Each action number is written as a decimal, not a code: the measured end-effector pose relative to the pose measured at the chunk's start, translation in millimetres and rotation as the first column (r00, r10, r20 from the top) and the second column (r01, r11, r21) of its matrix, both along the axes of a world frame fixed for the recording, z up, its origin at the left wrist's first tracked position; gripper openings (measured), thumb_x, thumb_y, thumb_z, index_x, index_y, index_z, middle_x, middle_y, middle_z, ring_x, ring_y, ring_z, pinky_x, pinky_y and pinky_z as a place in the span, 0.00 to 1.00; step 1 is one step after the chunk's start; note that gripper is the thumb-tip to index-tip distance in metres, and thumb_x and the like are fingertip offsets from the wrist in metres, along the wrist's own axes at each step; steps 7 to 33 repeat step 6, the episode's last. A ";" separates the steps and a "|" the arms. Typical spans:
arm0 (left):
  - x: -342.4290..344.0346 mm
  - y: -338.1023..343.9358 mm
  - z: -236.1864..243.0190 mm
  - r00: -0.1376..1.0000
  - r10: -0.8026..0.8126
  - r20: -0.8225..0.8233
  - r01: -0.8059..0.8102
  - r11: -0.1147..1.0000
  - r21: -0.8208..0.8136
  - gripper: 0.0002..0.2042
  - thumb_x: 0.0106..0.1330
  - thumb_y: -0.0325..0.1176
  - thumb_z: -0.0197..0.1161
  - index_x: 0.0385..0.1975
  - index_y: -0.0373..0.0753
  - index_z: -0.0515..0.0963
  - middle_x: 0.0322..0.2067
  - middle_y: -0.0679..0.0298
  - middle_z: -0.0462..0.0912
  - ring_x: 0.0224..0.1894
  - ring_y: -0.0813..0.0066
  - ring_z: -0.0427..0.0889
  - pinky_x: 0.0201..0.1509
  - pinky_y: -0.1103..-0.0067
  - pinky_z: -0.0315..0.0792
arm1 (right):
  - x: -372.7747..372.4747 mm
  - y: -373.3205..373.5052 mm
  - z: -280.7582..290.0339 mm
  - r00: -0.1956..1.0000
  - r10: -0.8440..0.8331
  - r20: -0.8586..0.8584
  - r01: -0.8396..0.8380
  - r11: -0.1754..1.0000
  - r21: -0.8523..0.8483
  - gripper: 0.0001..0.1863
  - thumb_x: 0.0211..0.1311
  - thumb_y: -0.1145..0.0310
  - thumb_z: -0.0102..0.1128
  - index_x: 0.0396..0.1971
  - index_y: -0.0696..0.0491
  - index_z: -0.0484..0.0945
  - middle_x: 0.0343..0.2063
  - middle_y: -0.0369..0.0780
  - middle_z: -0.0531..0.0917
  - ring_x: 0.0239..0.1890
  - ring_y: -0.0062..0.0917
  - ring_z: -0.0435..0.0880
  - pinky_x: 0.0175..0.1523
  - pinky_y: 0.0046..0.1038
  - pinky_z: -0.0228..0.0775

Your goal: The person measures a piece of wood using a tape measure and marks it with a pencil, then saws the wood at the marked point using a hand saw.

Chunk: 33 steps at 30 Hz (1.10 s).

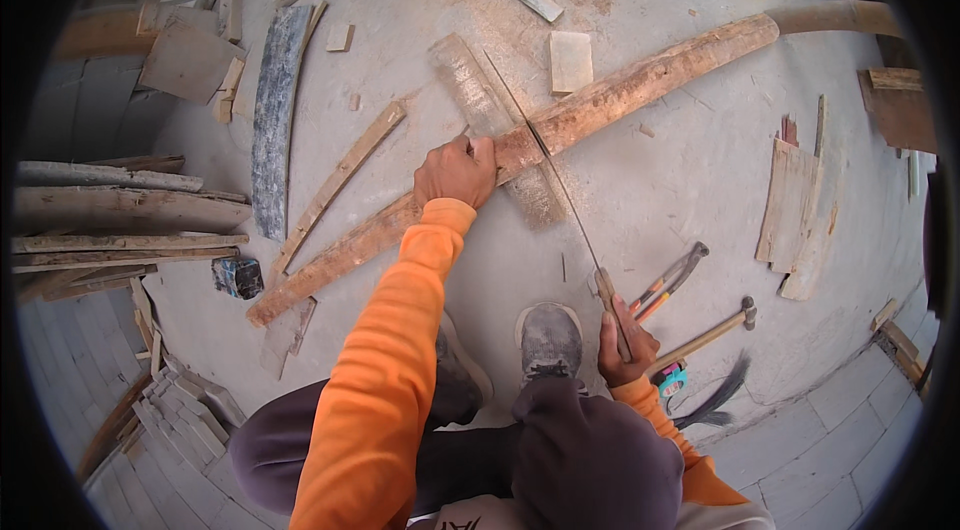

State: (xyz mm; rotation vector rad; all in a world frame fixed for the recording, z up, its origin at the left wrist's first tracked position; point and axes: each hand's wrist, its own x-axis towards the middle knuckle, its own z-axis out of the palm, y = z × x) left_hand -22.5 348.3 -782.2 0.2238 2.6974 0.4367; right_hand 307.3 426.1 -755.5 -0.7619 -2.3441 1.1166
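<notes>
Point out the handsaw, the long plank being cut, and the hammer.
handsaw [560,192]: head view, middle of the blade.
long plank [640,82]: head view, upper face right of the cut.
hammer [712,334]: head view, wooden handle.

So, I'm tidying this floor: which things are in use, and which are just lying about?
In use: left hand on plank; right hand holding saw; board under the plank.
Lying about: hammer, pincers, brush, offcut.

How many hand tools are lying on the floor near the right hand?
2: pincers just beyond the right hand, and a hammer to their right. More may be hidden.
</notes>
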 end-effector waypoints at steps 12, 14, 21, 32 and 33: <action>9.5 -4.7 -5.6 0.992 -0.012 -0.124 0.012 1.000 0.002 0.24 0.68 0.51 0.51 0.38 0.38 0.88 0.33 0.43 0.88 0.38 0.40 0.87 0.51 0.56 0.79 | -95.5 20.7 -15.6 0.990 -0.017 -0.141 0.010 0.999 -0.048 0.22 0.60 0.81 0.69 0.56 0.63 0.83 0.41 0.51 0.91 0.33 0.35 0.94 0.40 0.23 0.84; 9.5 -4.7 -5.6 0.992 -0.012 -0.124 0.012 1.000 0.002 0.24 0.68 0.51 0.51 0.38 0.38 0.88 0.33 0.43 0.88 0.38 0.40 0.87 0.51 0.56 0.79 | -95.5 20.7 -15.6 0.990 -0.017 -0.141 0.010 0.999 -0.048 0.22 0.60 0.81 0.69 0.56 0.63 0.83 0.41 0.51 0.91 0.33 0.35 0.94 0.40 0.23 0.84; 9.5 -4.7 -5.6 0.992 -0.012 -0.124 0.012 1.000 0.002 0.24 0.68 0.51 0.51 0.38 0.38 0.88 0.33 0.43 0.88 0.38 0.40 0.87 0.51 0.56 0.79 | -95.5 20.7 -15.6 0.990 -0.017 -0.141 0.010 0.999 -0.048 0.22 0.60 0.81 0.69 0.56 0.63 0.83 0.41 0.51 0.91 0.33 0.35 0.94 0.40 0.23 0.84; 9.5 -4.7 -5.6 0.992 -0.012 -0.124 0.012 1.000 0.002 0.24 0.68 0.51 0.51 0.38 0.38 0.88 0.33 0.43 0.88 0.38 0.40 0.87 0.51 0.56 0.79 | -95.5 20.7 -15.6 0.990 -0.017 -0.141 0.010 0.999 -0.048 0.22 0.60 0.81 0.69 0.56 0.63 0.83 0.41 0.51 0.91 0.33 0.35 0.94 0.40 0.23 0.84; 9.5 -4.7 -5.6 0.992 -0.012 -0.124 0.012 1.000 0.002 0.24 0.68 0.51 0.51 0.38 0.38 0.88 0.33 0.43 0.88 0.38 0.40 0.87 0.51 0.56 0.79 | -95.5 20.7 -15.6 0.990 -0.017 -0.141 0.010 0.999 -0.048 0.22 0.60 0.81 0.69 0.56 0.63 0.83 0.41 0.51 0.91 0.33 0.35 0.94 0.40 0.23 0.84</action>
